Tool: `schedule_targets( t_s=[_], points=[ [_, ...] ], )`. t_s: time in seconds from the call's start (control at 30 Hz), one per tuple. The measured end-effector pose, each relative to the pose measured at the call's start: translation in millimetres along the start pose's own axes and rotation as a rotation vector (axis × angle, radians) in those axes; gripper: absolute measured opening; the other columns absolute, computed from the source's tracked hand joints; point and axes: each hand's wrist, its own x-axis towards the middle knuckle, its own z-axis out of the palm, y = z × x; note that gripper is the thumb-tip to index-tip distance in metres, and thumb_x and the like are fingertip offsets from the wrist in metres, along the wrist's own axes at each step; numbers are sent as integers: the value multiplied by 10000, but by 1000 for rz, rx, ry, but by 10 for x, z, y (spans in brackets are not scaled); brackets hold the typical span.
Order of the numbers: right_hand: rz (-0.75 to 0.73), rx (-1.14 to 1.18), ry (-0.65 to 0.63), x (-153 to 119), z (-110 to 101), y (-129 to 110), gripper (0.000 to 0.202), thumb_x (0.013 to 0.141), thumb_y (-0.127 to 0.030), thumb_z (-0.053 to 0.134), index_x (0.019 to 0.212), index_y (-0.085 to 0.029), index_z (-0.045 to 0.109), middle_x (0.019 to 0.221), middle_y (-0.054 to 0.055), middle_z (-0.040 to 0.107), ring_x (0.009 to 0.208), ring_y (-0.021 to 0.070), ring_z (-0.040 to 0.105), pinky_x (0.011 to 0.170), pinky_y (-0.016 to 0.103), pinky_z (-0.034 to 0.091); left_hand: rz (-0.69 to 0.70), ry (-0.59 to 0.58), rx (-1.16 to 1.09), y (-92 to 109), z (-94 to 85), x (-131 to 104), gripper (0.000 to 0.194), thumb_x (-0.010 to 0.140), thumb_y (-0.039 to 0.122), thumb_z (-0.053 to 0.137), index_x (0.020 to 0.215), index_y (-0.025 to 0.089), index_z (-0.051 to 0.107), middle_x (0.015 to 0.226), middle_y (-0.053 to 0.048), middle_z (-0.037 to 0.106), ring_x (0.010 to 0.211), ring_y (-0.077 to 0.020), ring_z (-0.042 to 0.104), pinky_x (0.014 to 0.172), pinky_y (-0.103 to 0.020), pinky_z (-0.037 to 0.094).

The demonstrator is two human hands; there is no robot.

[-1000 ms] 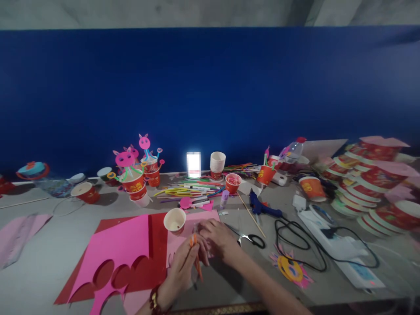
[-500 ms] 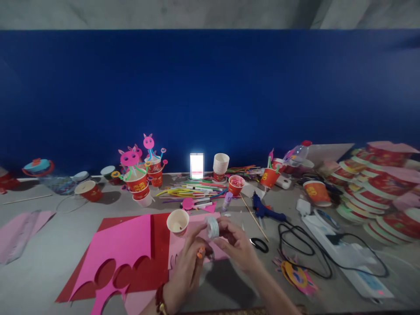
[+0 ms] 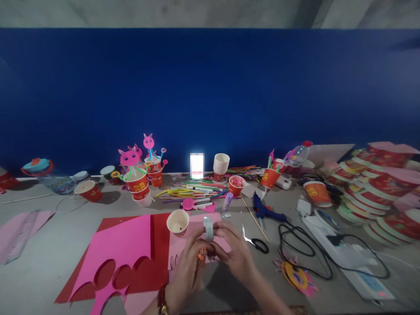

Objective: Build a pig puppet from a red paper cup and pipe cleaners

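Observation:
A pale, whitish roll of tape (image 3: 208, 228) stands up between my two hands, over the pale pink sheet (image 3: 177, 251). My left hand (image 3: 192, 260), with an orange ring and a red bracelet at the wrist, is closed at the roll's left and lower side. My right hand (image 3: 236, 251) pinches it from the right, fingertips meeting the left hand's near the lower edge. The fingers hide the lower part of the roll. Just behind my left hand sits an open paper cup (image 3: 178, 223). Black-handled scissors (image 3: 257, 245) lie right of my right hand.
Hot-pink cut-out paper (image 3: 121, 245) lies on a red sheet (image 3: 160, 267) at left. A blue glue gun (image 3: 267, 211), black cord and power strip (image 3: 348, 258) are at right. Stacked cups (image 3: 377, 192) stand far right; pink cup figures (image 3: 136, 186) and a lit phone (image 3: 197, 166) stand behind.
The roll has turned in my fingers and shifted slightly left. My right hand has moved left, closer to my left hand, uncovering more of the scissors.

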Motion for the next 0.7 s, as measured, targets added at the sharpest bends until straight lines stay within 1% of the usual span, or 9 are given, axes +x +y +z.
schedule_targets(
  t_s=[0.07, 0.2, 0.23, 0.3, 0.4, 0.47, 0.53, 0.6, 0.7],
  points=[
    [-44, -76, 17, -36, 26, 34, 138, 961, -279, 584, 1041, -248, 692, 1085, 115, 721, 1012, 262, 699, 868, 353, 578, -45, -27, -41, 55, -2, 24, 359, 1060, 307, 330, 1052, 210, 676, 1184, -145, 690, 1251, -268, 548, 961, -373, 494],
    [-80, -116, -8, -64, 18, 52, 159, 937, -248, 601, 1066, -251, 694, 1103, 115, 731, 1019, 266, 703, 882, 362, 578, -83, 11, -79, 86, -16, 22, 343, 1060, 279, 336, 1088, 211, 671, 1180, -131, 696, 1023, -224, 656, 868, -344, 533],
    [-82, -90, -26, -56, -4, 36, 187, 933, -234, 595, 1093, -253, 691, 1114, 113, 729, 1033, 265, 699, 896, 361, 570, -64, 28, -61, 70, -23, 11, 332, 1057, 273, 345, 1083, 213, 670, 1166, -129, 700, 1026, -225, 658, 866, -342, 537],
    [-52, 22, -48, -22, -59, -17, 221, 934, -220, 567, 1119, -252, 685, 1123, 107, 719, 1060, 263, 682, 925, 361, 547, 4, 60, 11, 15, -39, -17, 311, 1049, 260, 370, 1062, 217, 678, 1127, -126, 714, 1146, -249, 629, 913, -351, 533],
    [125, 295, -27, 55, -123, -104, 173, 967, -273, 526, 996, -232, 691, 1029, 89, 690, 988, 246, 660, 870, 334, 527, 132, 45, 153, -85, -62, -59, 295, 1037, 254, 394, 1119, 212, 674, 1239, -146, 685, 1264, -266, 584, 955, -355, 538],
    [281, 459, -15, 101, -125, -142, 215, 983, -340, 534, 852, -218, 655, 879, 52, 638, 841, 209, 623, 761, 291, 509, 199, 4, 244, -131, -74, -76, 313, 1038, 256, 381, 1193, 210, 650, 1348, -157, 631, 1261, -257, 598, 966, -349, 545],
    [411, 576, -5, 126, -101, -160, 273, 967, -407, 580, 774, -214, 594, 754, 6, 551, 712, 172, 547, 664, 256, 467, 252, -27, 319, -142, -84, -78, 338, 1043, 256, 357, 1243, 214, 627, 1380, -159, 613, 1289, -249, 585, 996, -346, 537],
    [486, 647, -8, 128, -72, -168, 312, 931, -464, 631, 758, -213, 566, 706, -21, 485, 657, 149, 483, 619, 240, 430, 295, -38, 359, -125, -91, -70, 357, 1048, 247, 330, 1265, 216, 612, 1372, -155, 620, 1313, -236, 570, 1018, -336, 526],
    [504, 677, -19, 105, -57, -175, 332, 897, -506, 666, 778, -209, 579, 721, -22, 476, 660, 145, 466, 606, 236, 414, 305, -41, 362, -94, -88, -60, 348, 1047, 225, 329, 1259, 214, 605, 1357, -148, 625, 1317, -212, 567, 1021, -306, 523]
  ],
)
